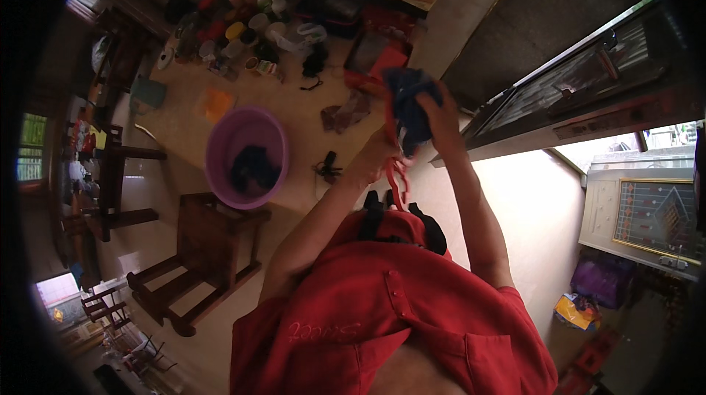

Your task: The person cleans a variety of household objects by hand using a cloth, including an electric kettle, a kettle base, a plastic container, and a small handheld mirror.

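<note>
My right hand [440, 115] is closed round a bunched dark blue cloth [412, 104], held up ahead of my body. Beside it, my left hand [381, 151] is closed at a red and pink strip [401, 185], which hangs down in a loop below the fingers. Whether the strip is part of the cloth or a separate thing, I cannot tell; both are a little blurred. To the left, a purple basin [214, 162] stands on the floor with more dark blue cloth [254, 168] in it.
A dark wooden chair [209, 237] stands close to the basin. Several bottles and tubs [239, 31] crowd the far floor, near a red box [375, 57]. A patterned cloth [346, 114] lies on the floor. At the right is a dark door [566, 93].
</note>
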`<action>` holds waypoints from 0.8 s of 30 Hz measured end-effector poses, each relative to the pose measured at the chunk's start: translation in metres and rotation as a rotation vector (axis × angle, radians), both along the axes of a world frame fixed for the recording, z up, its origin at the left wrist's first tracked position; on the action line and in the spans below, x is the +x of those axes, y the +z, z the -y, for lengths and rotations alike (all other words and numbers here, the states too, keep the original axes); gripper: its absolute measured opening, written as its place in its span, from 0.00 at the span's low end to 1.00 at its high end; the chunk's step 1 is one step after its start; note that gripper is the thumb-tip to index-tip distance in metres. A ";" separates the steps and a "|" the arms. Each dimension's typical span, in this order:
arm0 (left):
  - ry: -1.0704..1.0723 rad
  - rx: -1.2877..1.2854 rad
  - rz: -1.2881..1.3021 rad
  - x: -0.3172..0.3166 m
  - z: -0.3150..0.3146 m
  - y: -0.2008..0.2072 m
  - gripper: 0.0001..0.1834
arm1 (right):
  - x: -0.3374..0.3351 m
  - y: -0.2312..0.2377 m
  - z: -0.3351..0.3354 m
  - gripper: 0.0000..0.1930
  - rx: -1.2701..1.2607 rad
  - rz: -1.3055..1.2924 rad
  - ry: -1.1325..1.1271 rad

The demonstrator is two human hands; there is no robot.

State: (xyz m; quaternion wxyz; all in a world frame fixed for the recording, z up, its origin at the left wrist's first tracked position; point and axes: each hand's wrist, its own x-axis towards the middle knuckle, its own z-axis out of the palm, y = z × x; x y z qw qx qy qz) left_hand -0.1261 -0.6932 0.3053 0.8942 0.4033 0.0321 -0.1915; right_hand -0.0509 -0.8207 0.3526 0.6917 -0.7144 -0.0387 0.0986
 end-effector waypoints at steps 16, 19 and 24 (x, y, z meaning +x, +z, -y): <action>0.114 -0.043 -0.087 -0.031 -0.020 0.066 0.31 | 0.053 -0.054 0.002 0.23 -0.664 0.797 0.105; 0.106 -0.169 -0.013 -0.033 -0.030 0.060 0.33 | 0.030 -0.068 0.012 0.23 -0.623 0.831 0.114; 0.260 -0.079 -0.098 -0.029 -0.037 0.032 0.35 | -0.039 -0.054 -0.004 0.23 -0.444 0.715 0.355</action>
